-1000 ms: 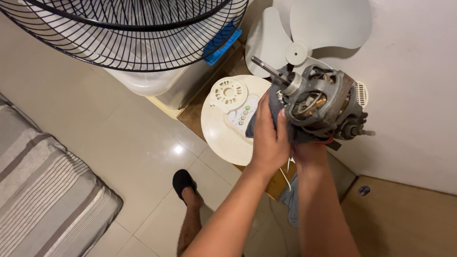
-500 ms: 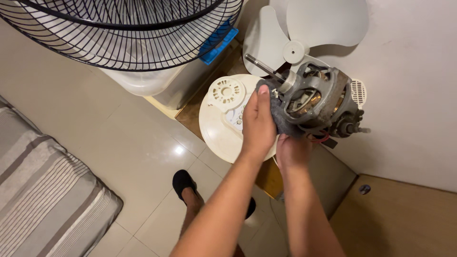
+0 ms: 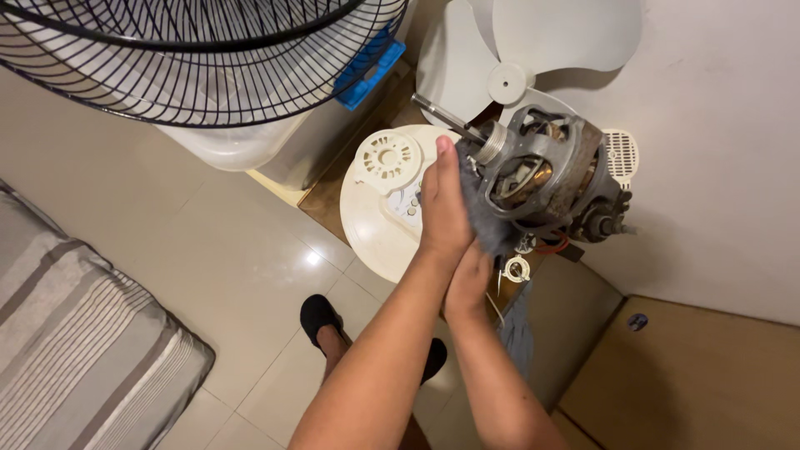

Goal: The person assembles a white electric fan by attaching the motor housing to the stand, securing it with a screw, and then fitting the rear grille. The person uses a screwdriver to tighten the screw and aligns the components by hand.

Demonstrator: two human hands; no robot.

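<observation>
A grey metal fan motor (image 3: 546,171), with copper windings showing and a steel shaft (image 3: 437,112) pointing up-left, is held in the air over a round cream fan base (image 3: 375,229). My left hand (image 3: 444,212) presses a dark grey cloth (image 3: 485,223) flat against the motor's front, near the shaft. My right hand (image 3: 468,283) sits under the left one and grips the motor from below; its fingers are mostly hidden. A red wire hangs under the motor.
A black wire fan grille (image 3: 192,58) fills the top left over a clear plastic bin (image 3: 250,146). A pale fan blade (image 3: 542,33) leans on the wall. A striped mattress (image 3: 75,350) lies at left, and my foot in a black slipper (image 3: 321,317) is on the tiles.
The motor and both hands have drifted slightly left and up. My left hand slid the cloth upward along the motor's front. My right hand shifted left, tucking beneath the left hand.
</observation>
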